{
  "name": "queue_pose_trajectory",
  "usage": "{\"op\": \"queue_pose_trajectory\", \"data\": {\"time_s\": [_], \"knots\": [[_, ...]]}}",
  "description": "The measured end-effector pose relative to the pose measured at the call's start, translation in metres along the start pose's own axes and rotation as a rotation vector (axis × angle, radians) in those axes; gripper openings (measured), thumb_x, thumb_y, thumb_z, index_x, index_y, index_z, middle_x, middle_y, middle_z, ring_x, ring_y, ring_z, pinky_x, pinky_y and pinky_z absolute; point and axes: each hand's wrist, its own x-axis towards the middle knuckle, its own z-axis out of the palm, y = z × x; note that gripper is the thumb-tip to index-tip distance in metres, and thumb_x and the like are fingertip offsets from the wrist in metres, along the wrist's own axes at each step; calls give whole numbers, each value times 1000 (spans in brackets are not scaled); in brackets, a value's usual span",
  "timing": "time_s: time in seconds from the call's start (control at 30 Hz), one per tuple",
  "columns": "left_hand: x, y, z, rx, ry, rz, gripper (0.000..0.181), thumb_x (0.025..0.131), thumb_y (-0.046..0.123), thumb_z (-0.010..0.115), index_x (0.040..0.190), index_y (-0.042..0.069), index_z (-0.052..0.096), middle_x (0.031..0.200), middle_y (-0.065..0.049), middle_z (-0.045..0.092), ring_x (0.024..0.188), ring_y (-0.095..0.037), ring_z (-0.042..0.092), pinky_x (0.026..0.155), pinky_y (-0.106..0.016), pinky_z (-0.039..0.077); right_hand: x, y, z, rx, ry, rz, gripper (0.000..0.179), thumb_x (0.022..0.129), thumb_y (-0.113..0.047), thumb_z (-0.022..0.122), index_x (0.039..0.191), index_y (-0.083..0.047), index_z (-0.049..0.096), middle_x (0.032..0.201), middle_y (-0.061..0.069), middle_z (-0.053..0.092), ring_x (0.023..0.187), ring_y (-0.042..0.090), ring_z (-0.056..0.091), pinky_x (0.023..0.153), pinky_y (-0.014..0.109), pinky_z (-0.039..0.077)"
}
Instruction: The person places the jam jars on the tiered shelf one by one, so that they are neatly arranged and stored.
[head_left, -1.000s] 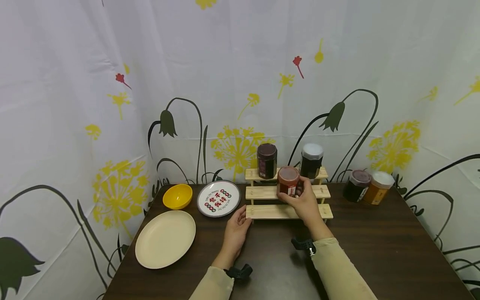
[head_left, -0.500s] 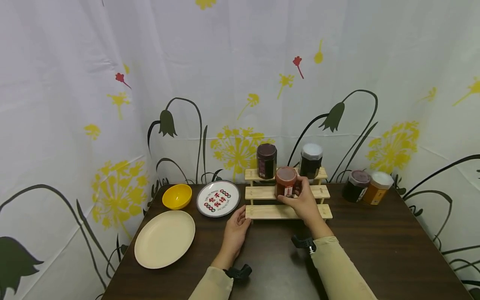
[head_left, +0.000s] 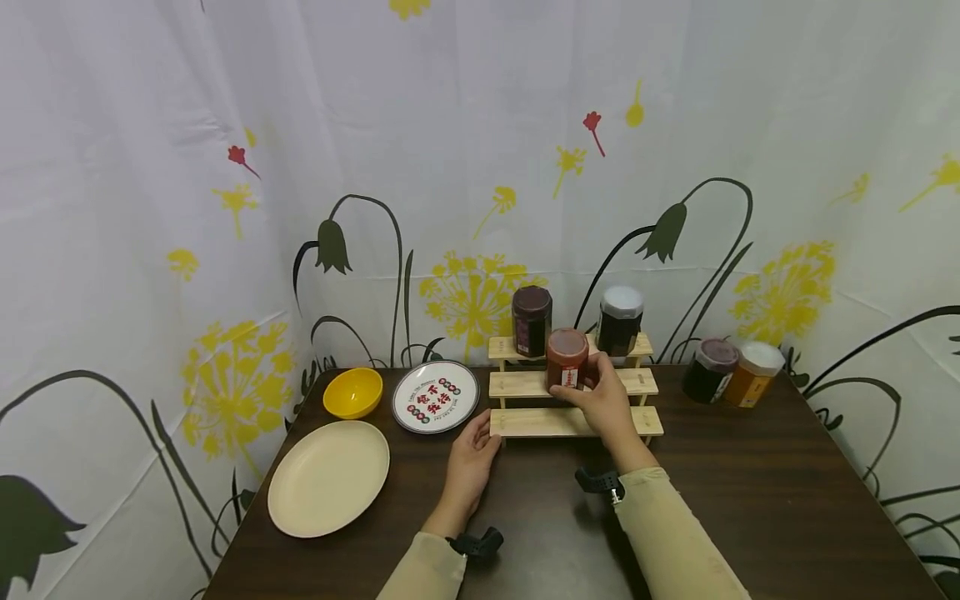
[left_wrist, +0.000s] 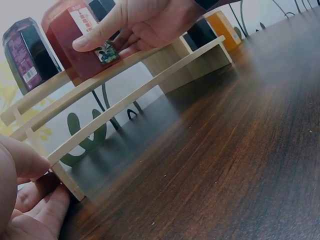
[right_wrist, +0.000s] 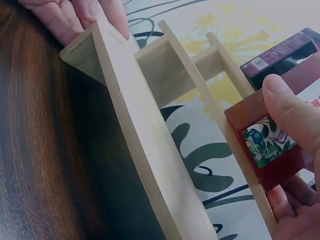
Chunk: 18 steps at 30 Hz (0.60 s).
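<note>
My right hand (head_left: 606, 404) grips a red jar (head_left: 567, 354) by its right side, thumb across the front. In the right wrist view the jar's base is at the middle step of the wooden tiered rack (right_wrist: 145, 150). My left hand (head_left: 471, 458) pinches the rack's front left corner; in the left wrist view its fingers (left_wrist: 45, 212) lie around the end piece. On the top step stand a dark purple-lidded jar (head_left: 532, 323) at the left and a dark white-lidded jar (head_left: 620, 322) at the right.
Right of the rack, a dark jar (head_left: 711, 372) and an amber white-lidded jar (head_left: 753, 375) stand together on the brown table (head_left: 787, 492). To the left are a yellow bowl (head_left: 352, 393), a printed plate (head_left: 436, 397) and a cream oval plate (head_left: 328, 479). A patterned curtain (head_left: 465, 150) hangs behind.
The red jar has moved slightly left in my right hand and now looks more upright. My left hand stays at the rack's corner.
</note>
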Motion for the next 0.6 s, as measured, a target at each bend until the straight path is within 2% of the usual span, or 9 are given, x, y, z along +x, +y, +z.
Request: {"op": "queue_pose_trajectory", "data": {"time_s": [0.3, 0.6], "knots": [[0, -2, 0, -5, 0, -1, 54, 106, -2, 62, 159, -6, 49, 151, -29, 61, 134, -36, 63, 96, -13, 53, 2, 1, -3, -27, -17, 6, 65, 82, -20, 98, 129, -9, 55, 142, 13, 66, 140, 34, 63, 122, 52, 48], [2, -3, 1, -10, 5, 1, 55, 105, -3, 63, 159, -5, 49, 149, -28, 63, 133, -36, 64, 95, -12, 53, 3, 1, -1, -54, 1, -5, 65, 81, -21, 100, 129, -11, 57, 138, 12, 68, 134, 33, 65, 118, 55, 52]]}}
